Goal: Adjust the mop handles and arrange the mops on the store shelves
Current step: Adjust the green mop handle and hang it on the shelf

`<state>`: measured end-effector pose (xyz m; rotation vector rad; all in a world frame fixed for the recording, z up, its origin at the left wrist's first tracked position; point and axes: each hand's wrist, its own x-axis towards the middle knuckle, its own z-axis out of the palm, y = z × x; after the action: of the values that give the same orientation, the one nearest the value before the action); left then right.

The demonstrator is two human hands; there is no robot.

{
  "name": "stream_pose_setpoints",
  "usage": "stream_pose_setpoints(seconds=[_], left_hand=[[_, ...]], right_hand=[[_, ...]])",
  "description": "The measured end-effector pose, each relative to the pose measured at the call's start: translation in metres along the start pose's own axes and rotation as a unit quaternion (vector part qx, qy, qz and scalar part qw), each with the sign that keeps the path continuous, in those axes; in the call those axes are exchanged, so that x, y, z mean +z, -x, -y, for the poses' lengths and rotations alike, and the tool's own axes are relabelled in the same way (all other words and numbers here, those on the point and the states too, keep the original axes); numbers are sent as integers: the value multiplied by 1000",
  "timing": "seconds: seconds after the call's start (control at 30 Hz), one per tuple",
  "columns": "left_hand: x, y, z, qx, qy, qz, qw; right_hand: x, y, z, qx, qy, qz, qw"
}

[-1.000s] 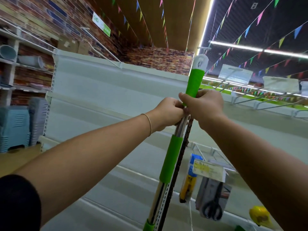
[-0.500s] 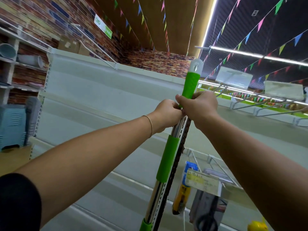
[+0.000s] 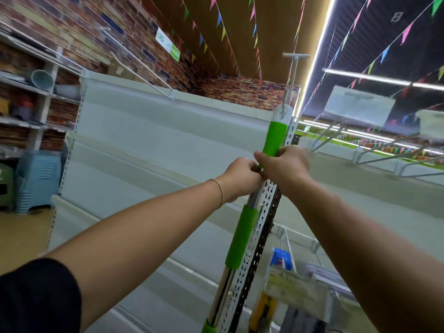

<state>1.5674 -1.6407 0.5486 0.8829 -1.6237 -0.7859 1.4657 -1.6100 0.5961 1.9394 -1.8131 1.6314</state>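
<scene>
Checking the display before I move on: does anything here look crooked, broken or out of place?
Nothing looks broken or spilled. The mop handle tilts, running along the shelf upright, but the left hand and right hand hold it at the foot of its top grip, so it looks mid-adjustment, not misplaced.

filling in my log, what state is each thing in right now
mop handle: upright, alongside the slotted shelf post
left hand: grips the handle just below the upper green grip
right hand: grips that grip's lower end
blue pack: hangs on a wire peg
</scene>
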Motion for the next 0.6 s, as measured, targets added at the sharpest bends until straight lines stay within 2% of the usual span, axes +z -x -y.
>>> stream_pose_setpoints(seconds=[0.3,0.6], left_hand=[[15,-32,4,-32,18,11,999],[30,-57,18,-26,10,-6,1000]], right_hand=[[14,-39,-24,20,-6,28,999],[22,-65,-44,20,7,43,999]])
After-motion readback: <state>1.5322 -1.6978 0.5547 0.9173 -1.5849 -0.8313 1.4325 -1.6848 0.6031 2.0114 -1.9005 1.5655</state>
